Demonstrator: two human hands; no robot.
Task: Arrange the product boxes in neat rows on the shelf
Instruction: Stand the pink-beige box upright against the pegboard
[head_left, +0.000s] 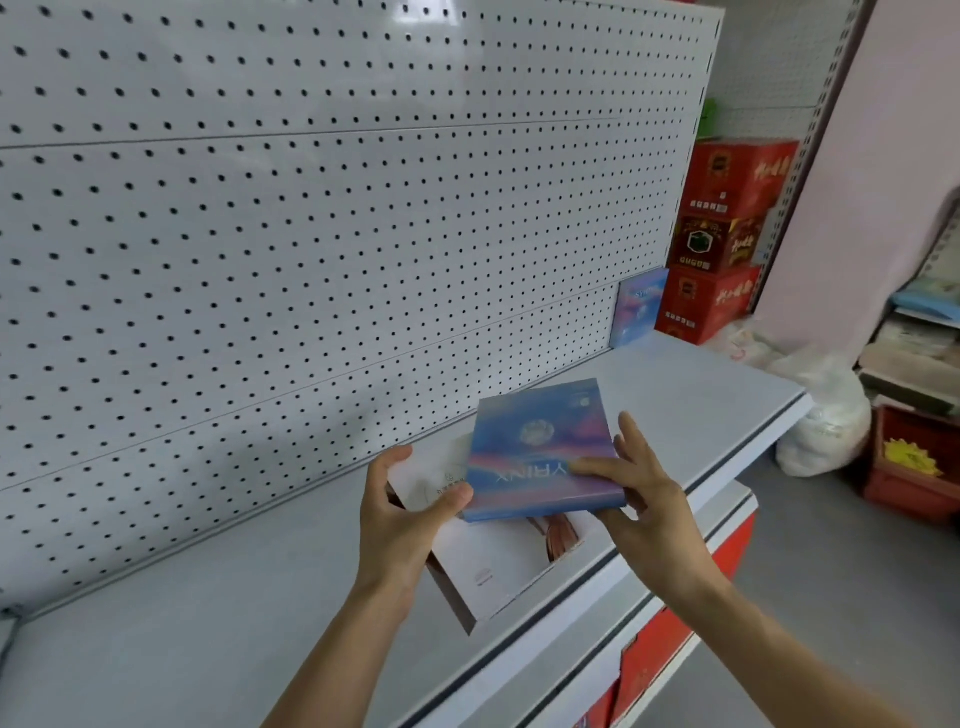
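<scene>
Currently held above the shelf (701, 395) front edge: blue product box (540, 452), flat, rigid, likely light, glossy and slippery; pinched at opposite side edges by left hand (410, 499) and right hand (641, 483); best gripped there.

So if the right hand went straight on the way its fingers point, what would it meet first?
Probably nothing close: the right hand, gripping the blue box, points up and away over bare shelf. Beyond that lies the pegboard, though depth is unclear.
</scene>
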